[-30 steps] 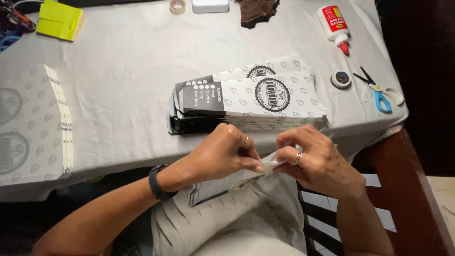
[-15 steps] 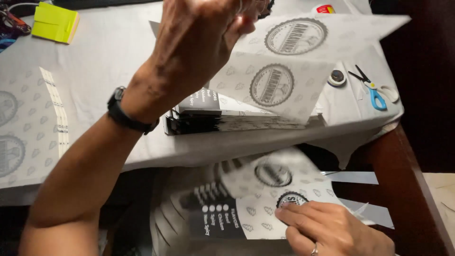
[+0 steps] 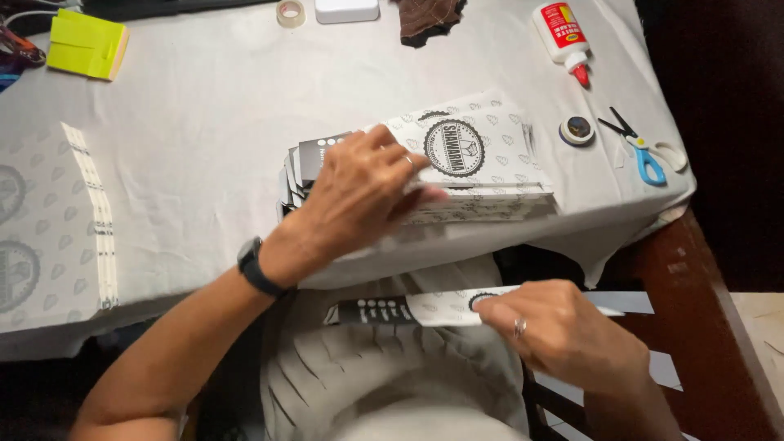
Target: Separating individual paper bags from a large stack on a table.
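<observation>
The left hand [image 3: 367,192] lies flat on top of a stack of printed paper bags [image 3: 469,163], fingers spread and pressing down, its grip open and closed around nothing. The stack sits on the grey-clothed surface [image 3: 204,106], near its front edge. The right hand [image 3: 563,335] is below that edge, over the lap, its grip pinched on one end of a single flat paper bag [image 3: 408,310] whose black band points away toward the left.

Seen from the stack, a glue bottle [image 3: 563,28] stands beyond and to the right, scissors with blue handles [image 3: 641,151] lie to the right with a small round tin [image 3: 577,131] between, and a sheaf of unfolded printed sheets [image 3: 49,220] lies well to the left. A yellow block [image 3: 86,45] sits far left at the back.

The bags look light, thin and floppy, likely to slide over one another and to crease if squeezed. A loose bag is probably best taken by a folded edge or corner between thumb and fingers; the stack wants a flat palm on top or a hold on both sides.
</observation>
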